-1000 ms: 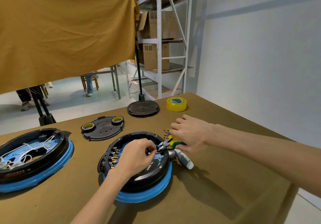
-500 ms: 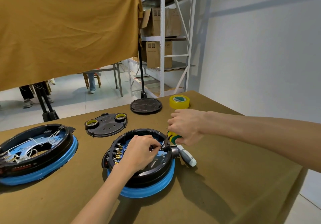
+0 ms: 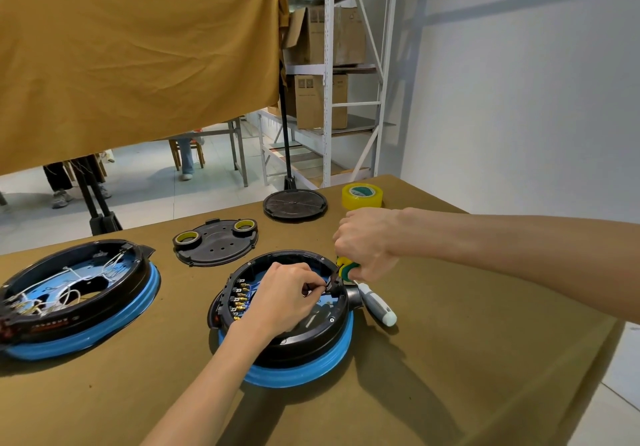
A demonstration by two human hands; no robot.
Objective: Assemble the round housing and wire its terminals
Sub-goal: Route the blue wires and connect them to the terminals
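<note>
I am fastening a small black fitting at the right inner rim of the round black housing on its blue base ring (image 3: pixel 294 352), which sits on the brown-covered counter (image 3: pixel 467 359) in front of me; my left hand (image 3: pixel 282 298) pinches that fitting in place, fingers curled on it, while my right hand (image 3: pixel 369 243) is clamped round the yellow-and-green screwdriver handle (image 3: pixel 346 267), held upright just beside the rim; I judge the next move calls for seating the tip squarely and turning without letting the fitting shift; the brass terminals (image 3: pixel 240 298) at the left look unwired; no writing is legible, not even on the yellow tape roll (image 3: pixel 362 196).
</note>
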